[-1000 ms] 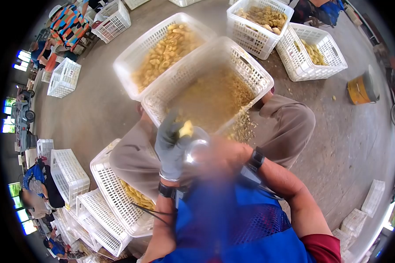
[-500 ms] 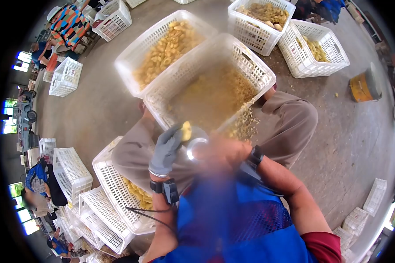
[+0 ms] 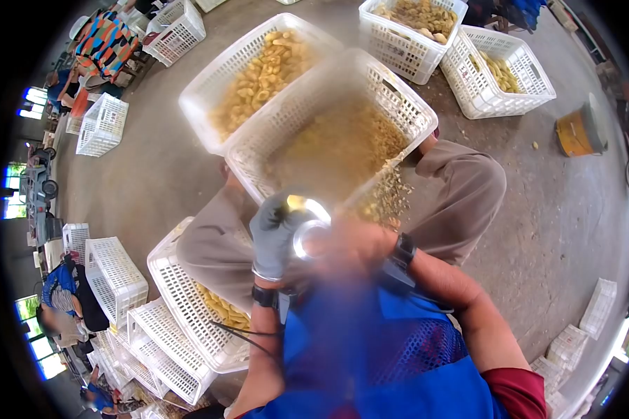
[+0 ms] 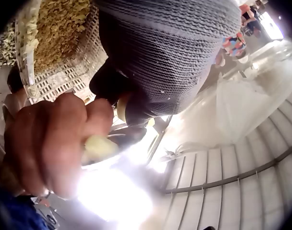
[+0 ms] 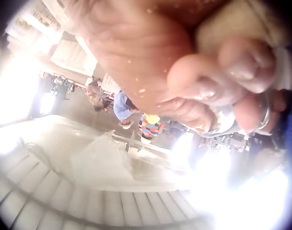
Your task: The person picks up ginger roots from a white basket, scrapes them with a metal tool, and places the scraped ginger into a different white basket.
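Note:
My left hand, in a grey knit glove, holds a yellow root-like piece over my lap, by the near edge of a white crate. Bright glare lies on a shiny, thin-edged metal tool between the hands; its kind cannot be told. My bare right hand, blurred in the head view, grips this tool with curled fingers. In the left wrist view the right hand's knuckles are close to the gloved fingers. Metal shows between the right fingertips in the right wrist view.
The near crate contains brownish-yellow shavings; others are scattered on the floor. Beyond stands a crate of yellow pieces. More crates stand at the far right, beside a yellow bucket. Stacked crates are at my left. Other people sit farther off.
My left hand first drew back and tilted away from the metal tool, then came in against it again, still holding the yellow piece. The right hand has stayed nearly in place.

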Tool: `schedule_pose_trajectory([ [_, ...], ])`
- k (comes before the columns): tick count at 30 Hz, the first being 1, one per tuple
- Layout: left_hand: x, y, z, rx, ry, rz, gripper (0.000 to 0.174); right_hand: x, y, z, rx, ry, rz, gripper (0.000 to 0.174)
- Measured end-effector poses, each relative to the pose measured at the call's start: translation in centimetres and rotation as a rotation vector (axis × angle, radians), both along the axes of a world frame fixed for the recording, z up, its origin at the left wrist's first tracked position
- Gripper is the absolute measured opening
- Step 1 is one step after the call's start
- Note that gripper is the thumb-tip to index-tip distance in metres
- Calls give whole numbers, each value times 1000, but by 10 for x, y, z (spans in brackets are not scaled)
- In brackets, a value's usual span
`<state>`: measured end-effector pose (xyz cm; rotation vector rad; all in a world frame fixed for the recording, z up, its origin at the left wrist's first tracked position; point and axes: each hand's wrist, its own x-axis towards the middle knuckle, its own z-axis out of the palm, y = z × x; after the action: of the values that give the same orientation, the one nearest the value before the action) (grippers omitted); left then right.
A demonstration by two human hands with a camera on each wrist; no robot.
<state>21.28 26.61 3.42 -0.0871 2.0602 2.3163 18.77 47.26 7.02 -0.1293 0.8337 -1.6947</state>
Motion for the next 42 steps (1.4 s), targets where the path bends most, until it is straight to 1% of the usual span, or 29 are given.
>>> schedule_pose_trajectory([
  [1, 0, 0, -2, -17, 16, -6, 54, 3, -1, 2, -3, -28, -37, 29],
  [4, 1, 2, -3, -51, 51, 14, 51, 11, -7, -11, -4, 79, -133, 26],
  [6, 1, 3, -5, -213, 132, 36, 50, 16, -9, -16, -19, 69, -187, 24],
  [9, 1, 8, -2, -467, 273, 85, 50, 20, -11, -33, -53, 65, -170, 21],
  [11, 0, 12, 5, -652, 363, 114, 50, 22, -10, -43, -83, -8, -141, 21],
  [13, -1, 16, 14, -846, 443, 130, 48, 22, -9, -41, -107, -123, -147, 22],
  [14, -1, 16, 13, -868, 470, 134, 48, 22, -9, -40, -113, -155, -161, 22],
  [17, -3, 15, 8, -910, 541, 145, 48, 25, -12, -38, -116, -105, -227, 24],
  [19, -4, 15, 6, -907, 576, 156, 48, 25, -12, -37, -143, -77, -225, 24],
  [22, -5, 16, -8, -603, 470, 167, 45, 25, -13, -42, -172, -72, -232, 24],
  [25, -1, 17, -4, -373, 260, 103, 42, 25, -11, -41, -165, -72, -219, 24],
  [28, -4, 10, 6, -42, -15, -14, 42, 24, -10, -37, -176, -1, -207, 24],
  [34, -5, 10, 10, 141, -73, -78, 45, 26, -9, -43, -164, 49, -196, 25],
  [37, -2, 17, 9, 264, -81, -69, 47, 26, -7, -49, -175, 59, -172, 26],
  [39, 1, 12, -21, 373, -99, -100, 50, 28, -6, -55, -161, 43, -157, 26],
  [40, 1, 12, -26, 426, -106, -115, 51, 28, -6, -54, -155, 25, -151, 26],
  [42, 9, 20, -28, 573, -146, -43, 54, 27, -6, -46, -152, -18, -142, 24],
])
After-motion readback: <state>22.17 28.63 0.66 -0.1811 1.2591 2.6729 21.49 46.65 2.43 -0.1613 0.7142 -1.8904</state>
